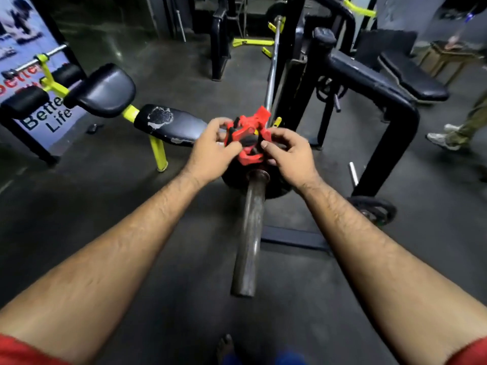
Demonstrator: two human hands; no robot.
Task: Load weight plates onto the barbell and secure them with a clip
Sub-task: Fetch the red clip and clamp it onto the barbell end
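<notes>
Red plastic barbell clip at frame centre, gripped by left hand and right hand fingers, above black round weight plate on rusty steel barbell sleeve.

The weight plate shows only as a dark rim below the hands, its face covered by the left hand, the right hand and the red clip; whether the clip sits round the barbell or is held above it cannot be told; the banner is cut by the left edge, its lettering partly hidden; a bystander's leg is cut off at the right edge.
</notes>
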